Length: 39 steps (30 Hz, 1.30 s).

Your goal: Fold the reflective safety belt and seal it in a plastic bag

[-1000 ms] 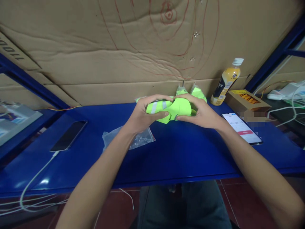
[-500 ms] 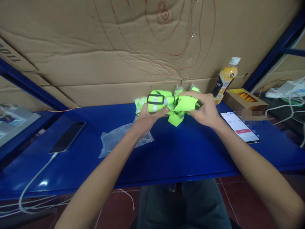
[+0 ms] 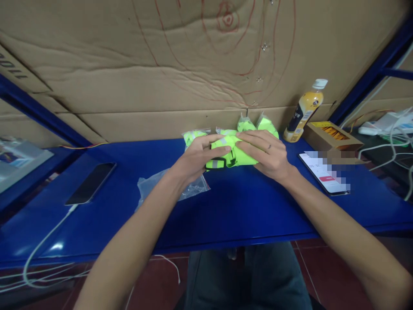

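1. I have the strap [image 3: 247, 157], a bright yellow-green roll with grey bands, at the middle of the scene, toward the far side of the table [image 3: 241, 206]; both hands are on it.
2. My left hand [image 3: 198, 156] is narrowed around the strap's left end, thumb lying across the near face, fingers over the far side; the black buckle [image 3: 215, 169] sits low on that end, just right of the palm.
3. My right hand [image 3: 269, 154] holds the right end, fingers laid flat over the top; its thumb is hidden from me, and I can't quite tell whether the strap's underside touches the table.
4. A clear bag [image 3: 196, 187] lies flat, left and near of the strap, partly covered by my left forearm.
5. Far side, I see a left pack [image 3: 190, 137] beyond the left hand; a middle pack [image 3: 246, 125] and a right pack [image 3: 266, 123] stand just beyond the right hand, near the cardboard [image 3: 129, 94].
6. Farther right is a bottle [image 3: 305, 112]; a box [image 3: 322, 137] sits just right of it, with a lit phone [image 3: 318, 170] nearer me; a dark phone [image 3: 90, 184] lies well left.
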Tool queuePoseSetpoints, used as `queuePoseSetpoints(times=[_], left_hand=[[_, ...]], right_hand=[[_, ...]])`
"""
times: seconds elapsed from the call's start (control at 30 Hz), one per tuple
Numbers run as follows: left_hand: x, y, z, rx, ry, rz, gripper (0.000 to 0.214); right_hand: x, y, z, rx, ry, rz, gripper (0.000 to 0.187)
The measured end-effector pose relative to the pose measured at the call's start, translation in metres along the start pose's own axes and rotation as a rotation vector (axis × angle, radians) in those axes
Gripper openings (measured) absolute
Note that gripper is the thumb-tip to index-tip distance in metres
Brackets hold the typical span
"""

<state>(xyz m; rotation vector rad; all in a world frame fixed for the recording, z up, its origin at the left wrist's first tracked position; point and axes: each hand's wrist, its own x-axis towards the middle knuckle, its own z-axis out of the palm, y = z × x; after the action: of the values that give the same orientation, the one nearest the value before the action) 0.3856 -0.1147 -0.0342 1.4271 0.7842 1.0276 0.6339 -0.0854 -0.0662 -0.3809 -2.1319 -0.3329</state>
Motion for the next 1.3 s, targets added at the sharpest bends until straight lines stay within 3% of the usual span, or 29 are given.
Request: queuePoseSetpoints(times=[0.1,0.2,0.27,0.37,0.47,0.57,0.7,0.77,0.93,1.03,1.13,1.23,1.3], left_hand=[[0.001,-0.004,0.0,0.124,0.107,0.195,0.05],[-0.001,-0.003,-0.006,0.444,0.211,0.404,0.052],[-0.006,0.002,-0.007,0.658,0.213,0.512,0.049],[-0.012,0.01,-0.002,0.792,0.11,0.615,0.042],[-0.015,0.012,0.006,0.804,-0.019,0.678,0.035],[-0.012,0.005,0.008,0.791,-0.041,0.701,0.031],[-0.005,-0.008,0.004,0.604,-0.017,0.615,0.048],[-0.003,-0.009,0.002,0.531,-0.052,0.56,0.06],[-0.005,0.002,-0.005,0.592,-0.124,0.507,0.08],[-0.004,0.001,-0.003,0.231,-0.179,0.335,0.088],[0.002,-0.016,0.005,-0.218,-0.121,0.11,0.077],[0.008,-0.036,0.01,-0.347,-0.09,-0.003,0.056],[0.01,-0.043,0.009,-0.36,-0.136,-0.036,0.048]], right_hand=[[0.006,-0.005,-0.004,0.027,-0.123,0.038,0.067],[0.015,-0.013,-0.01,0.096,-0.296,0.127,0.092],[0.018,-0.014,-0.013,0.155,-0.325,0.216,0.101],[0.02,-0.009,-0.016,0.238,-0.293,0.314,0.084],[0.02,-0.004,-0.018,0.291,-0.34,0.341,0.062],[0.021,-0.004,-0.019,0.295,-0.341,0.335,0.045],[0.021,-0.005,-0.018,0.304,-0.235,0.261,0.025],[0.02,-0.006,-0.017,0.323,-0.204,0.238,0.025],[0.024,-0.01,-0.02,0.366,-0.174,0.235,0.027],[0.027,-0.014,-0.021,0.414,-0.166,0.282,0.025],[0.028,-0.019,-0.018,0.53,-0.125,0.394,0.021],[0.027,-0.02,-0.015,0.681,-0.075,0.538,0.019],[0.025,-0.016,-0.015,0.73,-0.045,0.591,0.022]])
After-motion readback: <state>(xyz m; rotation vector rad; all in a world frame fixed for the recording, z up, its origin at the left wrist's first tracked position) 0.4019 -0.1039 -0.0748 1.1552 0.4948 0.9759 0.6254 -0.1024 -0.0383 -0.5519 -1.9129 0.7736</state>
